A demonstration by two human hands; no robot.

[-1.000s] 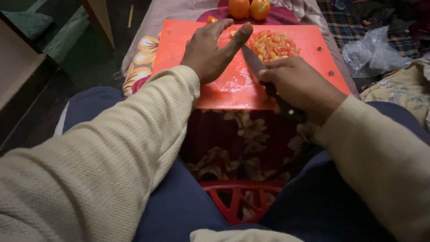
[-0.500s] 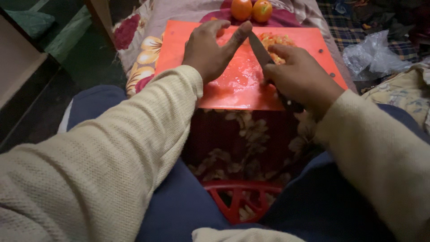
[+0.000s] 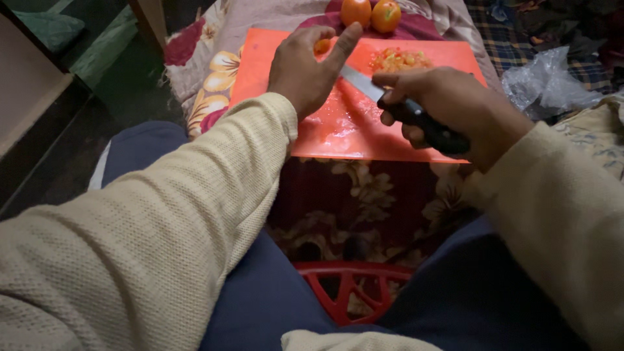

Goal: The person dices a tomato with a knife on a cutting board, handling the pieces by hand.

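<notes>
One knife (image 3: 390,97) gripped in right hand (image 3: 448,104), blade toward left hand (image 3: 305,65).

Right hand (image 3: 448,107) drew the knife (image 3: 390,97) back (blade perhaps flatter), uncovering chopped tomato (image 3: 398,60)

Two whole tomatoes (image 3: 370,13), one tomato piece (image 3: 322,46), one chopped pile (image 3: 398,60), one knife (image 3: 416,117), one orange cutting board (image 3: 351,123), one plastic bag (image 3: 549,78)

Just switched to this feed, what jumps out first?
The bright orange cutting board at centre, with the right hand gripping a black-handled knife over it. The left hand reaches a tomato piece at the far edge, near a chopped pile.
</notes>
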